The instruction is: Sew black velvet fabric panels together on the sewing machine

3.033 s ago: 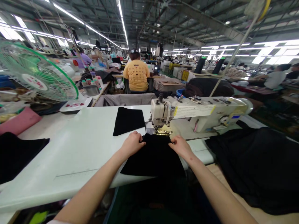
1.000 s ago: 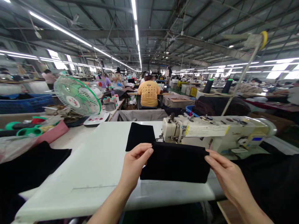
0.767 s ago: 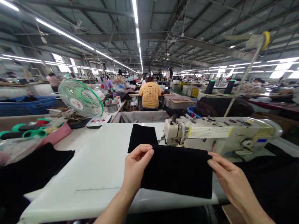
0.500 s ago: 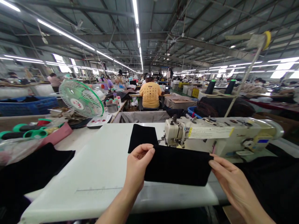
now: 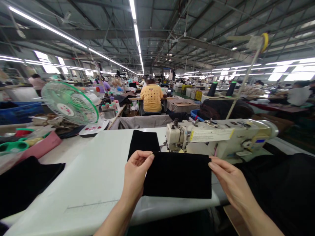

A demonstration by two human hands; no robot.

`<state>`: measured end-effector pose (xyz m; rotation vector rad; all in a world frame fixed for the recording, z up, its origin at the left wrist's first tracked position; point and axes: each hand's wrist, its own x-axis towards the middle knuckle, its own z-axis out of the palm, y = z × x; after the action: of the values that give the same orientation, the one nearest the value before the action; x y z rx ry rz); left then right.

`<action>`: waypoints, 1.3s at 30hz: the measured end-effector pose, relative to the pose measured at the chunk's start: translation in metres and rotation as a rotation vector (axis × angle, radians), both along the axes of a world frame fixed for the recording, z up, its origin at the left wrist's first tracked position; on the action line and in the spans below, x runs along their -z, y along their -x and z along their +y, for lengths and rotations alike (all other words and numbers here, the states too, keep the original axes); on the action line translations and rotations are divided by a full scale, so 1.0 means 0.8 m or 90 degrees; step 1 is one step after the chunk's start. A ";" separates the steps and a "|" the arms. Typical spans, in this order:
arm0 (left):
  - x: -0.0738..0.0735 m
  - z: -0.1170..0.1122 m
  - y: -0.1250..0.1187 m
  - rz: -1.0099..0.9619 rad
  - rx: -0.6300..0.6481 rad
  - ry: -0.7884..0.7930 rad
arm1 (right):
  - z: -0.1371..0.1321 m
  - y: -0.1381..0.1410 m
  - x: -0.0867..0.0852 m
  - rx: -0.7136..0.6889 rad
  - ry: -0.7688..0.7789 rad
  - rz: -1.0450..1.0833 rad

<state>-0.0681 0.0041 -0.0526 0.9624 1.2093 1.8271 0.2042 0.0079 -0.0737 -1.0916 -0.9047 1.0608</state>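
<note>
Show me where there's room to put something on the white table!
The white table is bare left of the left hand, between the ruler markings and the flat black cloth. It's crowded on the right: held black cloth, right hand, sewing machine and dark fabric.

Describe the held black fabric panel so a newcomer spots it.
Find the sewing machine on the white table. Nearer the camera, the left hand and right hand pinch the black fabric panel near its upper corners. Neighbouring black pieces lie unheld.
</note>
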 end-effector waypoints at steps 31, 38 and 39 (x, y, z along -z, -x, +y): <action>-0.103 0.001 0.032 0.612 -0.070 -0.155 | -0.063 0.047 -0.019 -0.221 -0.232 -0.375; 0.006 0.133 0.013 0.752 0.323 -0.004 | -0.066 0.070 0.055 -0.342 0.066 -0.158; 0.030 0.141 0.006 0.742 0.332 0.000 | -0.064 0.071 0.067 -0.340 0.074 -0.160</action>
<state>-0.0726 0.1171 -0.0762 2.2286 1.3489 0.7722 0.1475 -0.0430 -0.1276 -1.1227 -1.4001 1.4456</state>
